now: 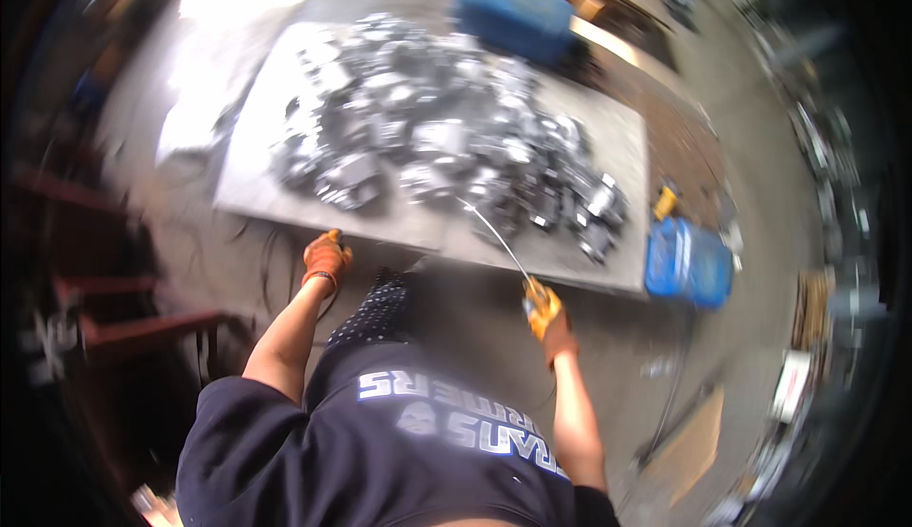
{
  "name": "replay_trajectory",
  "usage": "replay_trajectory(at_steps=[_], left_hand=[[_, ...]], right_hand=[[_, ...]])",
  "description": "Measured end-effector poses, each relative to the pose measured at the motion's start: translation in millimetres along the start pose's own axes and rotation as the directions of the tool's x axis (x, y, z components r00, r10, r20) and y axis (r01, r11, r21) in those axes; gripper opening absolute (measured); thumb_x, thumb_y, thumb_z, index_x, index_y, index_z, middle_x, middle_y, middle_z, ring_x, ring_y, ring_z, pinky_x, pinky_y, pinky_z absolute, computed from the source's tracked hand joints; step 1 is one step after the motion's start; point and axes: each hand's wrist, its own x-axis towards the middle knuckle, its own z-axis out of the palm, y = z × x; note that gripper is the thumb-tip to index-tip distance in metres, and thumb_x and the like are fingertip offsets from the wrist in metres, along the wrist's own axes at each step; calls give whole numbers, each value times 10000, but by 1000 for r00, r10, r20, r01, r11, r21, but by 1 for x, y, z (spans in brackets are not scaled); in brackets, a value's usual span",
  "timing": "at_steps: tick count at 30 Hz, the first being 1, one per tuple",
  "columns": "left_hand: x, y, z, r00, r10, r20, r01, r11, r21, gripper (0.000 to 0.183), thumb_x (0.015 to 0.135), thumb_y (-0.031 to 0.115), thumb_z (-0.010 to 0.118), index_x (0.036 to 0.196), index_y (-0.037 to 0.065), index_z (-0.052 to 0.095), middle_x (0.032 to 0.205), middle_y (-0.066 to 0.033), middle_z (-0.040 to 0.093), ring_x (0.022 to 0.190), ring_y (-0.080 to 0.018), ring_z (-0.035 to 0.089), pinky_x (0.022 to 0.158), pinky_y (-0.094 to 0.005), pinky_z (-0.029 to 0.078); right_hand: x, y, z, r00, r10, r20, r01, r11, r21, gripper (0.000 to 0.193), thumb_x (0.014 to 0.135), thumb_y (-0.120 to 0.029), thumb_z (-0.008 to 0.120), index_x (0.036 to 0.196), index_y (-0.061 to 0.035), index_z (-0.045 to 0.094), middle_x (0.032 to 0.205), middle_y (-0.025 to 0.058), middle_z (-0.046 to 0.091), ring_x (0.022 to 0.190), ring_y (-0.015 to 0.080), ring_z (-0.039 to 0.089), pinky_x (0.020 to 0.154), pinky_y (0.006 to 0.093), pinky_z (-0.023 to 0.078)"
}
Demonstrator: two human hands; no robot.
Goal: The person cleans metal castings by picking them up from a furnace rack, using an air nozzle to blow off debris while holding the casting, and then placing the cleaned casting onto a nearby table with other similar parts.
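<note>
Metal parts (440, 137) crowd the table (622, 147); its near left corner lies bare.

Both forearms (288, 339) reach forward, the gloved left hand (327, 257) slightly farther out at left, the gloved right hand (545, 314) gripping at right.

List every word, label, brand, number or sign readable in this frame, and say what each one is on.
Shirt: large pale lettering with a small emblem across the dark front; wording not copied here.
White box at right: any marking is too small and blurred to read.
Metal parts: too blurred to read any marking.
Blue container at right: no readable text.
</note>
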Motion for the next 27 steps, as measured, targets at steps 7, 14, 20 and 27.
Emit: replay_trajectory(at_steps=[7, 14, 20, 27], left_hand=[[-275, -199, 158, 699, -501, 510, 682, 682, -265, 343, 786, 219, 614, 1079, 67, 708, 1130, -194, 676, 1077, -358, 641, 899, -408, 505], [-409, -283, 199, 531, -646, 549, 845, 352, -403, 365, 773, 320, 671, 1019, 57, 726, 1128, -204, 669, 1073, -360, 640, 885, -426, 521], [-470, -343, 258, 614, -537, 578, 778, 533, -331, 406, 753, 333, 679, 1091, 112, 716, 1155, -175, 671, 1088, -334, 643, 878, -383, 521], [-594, -422, 268, 461, -672, 580, 861, 179, -477, 308, 779, 277, 623, 1036, 138, 720, 1059, -117, 714, 1000, -308, 671, 860, -387, 517]], right_hand=[[-156, 110, 2, 750, 654, -102, -619, 747, 244, 398, 933, -372, 625, 1300, -234, 557, 692, 29, 527, 551, 201, 537, 513, 346, 436], [-174, 110, 70, 902, 431, 6, -349, 740, -575, 404, 905, -343, 653, 1281, -227, 563, 753, 41, 582, 626, 222, 589, 556, 361, 468], [-189, 109, 130, 962, 179, 206, 149, 289, -946, 410, 881, -317, 677, 1265, -222, 569, 806, 51, 629, 691, 240, 633, 594, 375, 496], [-219, 114, 199, 933, -5, 359, 358, -75, -931, 420, 853, -287, 705, 1246, -215, 576, 867, 64, 685, 766, 261, 685, 637, 391, 528]])
